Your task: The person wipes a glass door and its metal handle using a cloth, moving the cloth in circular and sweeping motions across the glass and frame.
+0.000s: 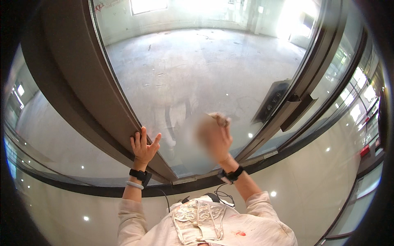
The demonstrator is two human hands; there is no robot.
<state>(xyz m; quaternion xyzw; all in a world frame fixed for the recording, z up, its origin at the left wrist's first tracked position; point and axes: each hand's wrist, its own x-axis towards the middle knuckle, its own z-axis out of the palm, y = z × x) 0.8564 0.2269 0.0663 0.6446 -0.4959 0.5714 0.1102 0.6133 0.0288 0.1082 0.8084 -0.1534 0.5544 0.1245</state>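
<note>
My left hand rests with its fingers spread on the brown door frame, at the left edge of a large glass pane. It holds nothing. At the lower middle of the pane, my right hand has its fingers bent around what looks like a small crumpled cloth, held at the glass. A blurred patch hides part of this hand and the pane beside it. Both wrists carry black bands with small devices; a pale bangle circles my left forearm.
A brown upright with a protruding metal piece borders the pane on the right. A dark sign with writing shows near it. Below runs a dark floor track, with glossy tiles on my side. Thin black cables hang by my waist.
</note>
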